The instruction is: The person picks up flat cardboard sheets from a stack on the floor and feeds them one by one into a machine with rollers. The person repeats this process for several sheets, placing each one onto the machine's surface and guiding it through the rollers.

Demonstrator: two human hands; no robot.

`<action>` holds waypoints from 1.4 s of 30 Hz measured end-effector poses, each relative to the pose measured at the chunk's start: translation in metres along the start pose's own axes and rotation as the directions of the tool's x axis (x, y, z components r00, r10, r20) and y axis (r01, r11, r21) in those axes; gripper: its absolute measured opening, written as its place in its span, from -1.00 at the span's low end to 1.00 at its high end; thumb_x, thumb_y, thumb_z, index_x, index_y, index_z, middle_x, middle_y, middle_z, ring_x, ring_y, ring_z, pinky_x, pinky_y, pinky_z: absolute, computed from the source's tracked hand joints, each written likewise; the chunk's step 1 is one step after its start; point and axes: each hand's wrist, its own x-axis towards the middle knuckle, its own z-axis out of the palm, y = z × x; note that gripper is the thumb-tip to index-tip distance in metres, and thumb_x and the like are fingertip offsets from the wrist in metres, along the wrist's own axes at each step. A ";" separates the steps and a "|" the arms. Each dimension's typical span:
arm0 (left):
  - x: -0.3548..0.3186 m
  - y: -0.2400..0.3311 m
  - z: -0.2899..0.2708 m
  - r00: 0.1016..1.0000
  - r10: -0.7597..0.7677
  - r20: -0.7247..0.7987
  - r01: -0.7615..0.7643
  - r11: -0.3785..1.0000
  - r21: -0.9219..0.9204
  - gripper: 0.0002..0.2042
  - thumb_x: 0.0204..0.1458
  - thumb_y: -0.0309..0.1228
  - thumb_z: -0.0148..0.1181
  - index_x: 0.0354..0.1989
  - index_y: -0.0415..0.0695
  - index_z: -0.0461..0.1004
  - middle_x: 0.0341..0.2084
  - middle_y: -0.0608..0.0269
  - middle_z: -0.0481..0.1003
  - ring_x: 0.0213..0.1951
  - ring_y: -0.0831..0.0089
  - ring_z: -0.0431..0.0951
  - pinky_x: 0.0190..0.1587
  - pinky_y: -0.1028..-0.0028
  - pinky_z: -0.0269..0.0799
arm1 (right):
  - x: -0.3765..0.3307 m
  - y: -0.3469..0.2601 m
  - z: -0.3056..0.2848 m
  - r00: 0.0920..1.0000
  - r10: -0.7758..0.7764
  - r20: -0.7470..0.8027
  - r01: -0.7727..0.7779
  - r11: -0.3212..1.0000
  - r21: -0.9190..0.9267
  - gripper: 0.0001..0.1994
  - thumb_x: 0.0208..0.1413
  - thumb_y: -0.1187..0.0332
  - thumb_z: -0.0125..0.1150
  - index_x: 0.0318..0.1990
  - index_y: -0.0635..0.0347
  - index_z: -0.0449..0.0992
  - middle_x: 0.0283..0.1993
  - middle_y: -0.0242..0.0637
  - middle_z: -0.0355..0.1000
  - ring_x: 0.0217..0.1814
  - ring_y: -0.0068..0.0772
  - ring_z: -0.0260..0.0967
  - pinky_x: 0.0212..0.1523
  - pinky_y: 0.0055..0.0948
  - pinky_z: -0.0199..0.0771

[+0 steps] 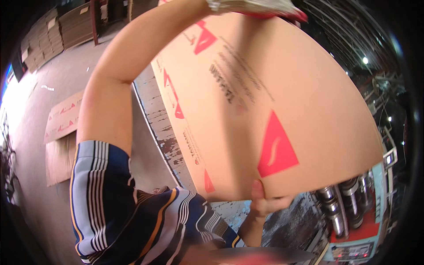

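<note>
A large brown cardboard sheet with red and black printing stands tilted upright in front of me and fills much of the view. My left hand, in a white glove with red on it, grips the sheet's top edge. The view's upper rim cuts part of that hand off. At the bottom edge my right hand holds the sheet. Its thumb lies against the printed face, and the other fingers are partly hidden beneath the edge.
Metal rollers of a machine with red and pale blue parts sit at the lower right. A worn, paint-flecked surface lies behind the sheet. Printed cardboard lies to the left. Cardboard stacks stand at the far left.
</note>
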 end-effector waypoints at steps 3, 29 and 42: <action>0.006 0.009 0.007 0.747 -0.648 0.151 0.665 0.727 -0.172 -0.39 0.22 0.18 -0.08 -0.28 -0.19 0.64 -0.61 0.11 0.51 -0.45 0.49 0.46 -0.28 0.47 0.38 | 0.000 0.000 -0.001 0.991 -0.129 -0.047 0.130 0.992 0.007 -0.25 -0.17 0.38 0.43 0.18 0.54 0.20 0.07 0.02 0.33 0.07 -0.19 0.34 0.12 -0.09 0.35; -0.413 0.228 0.314 -0.226 -0.924 0.307 -0.652 -0.090 -0.753 -0.07 -0.05 0.39 0.09 0.40 0.03 0.12 0.32 0.18 0.23 0.27 0.12 0.29 0.27 -0.03 0.22 | -0.041 0.041 0.003 0.964 -0.003 -0.267 -0.075 0.957 -0.281 -0.39 0.12 0.27 0.11 0.29 0.37 0.12 0.26 0.11 0.19 0.18 -0.03 0.29 0.15 -0.05 0.39; -0.432 0.240 0.269 -0.313 -0.900 0.303 -0.525 -0.102 -0.845 -0.14 0.03 0.36 0.00 0.37 -0.01 0.16 0.28 0.15 0.30 0.23 0.12 0.35 0.25 0.00 0.26 | -0.062 0.095 -0.033 0.948 -0.079 -0.310 -0.140 0.770 -0.623 -0.42 0.20 0.24 0.07 0.30 0.32 0.12 0.31 0.08 0.16 0.23 -0.01 0.26 0.19 -0.06 0.36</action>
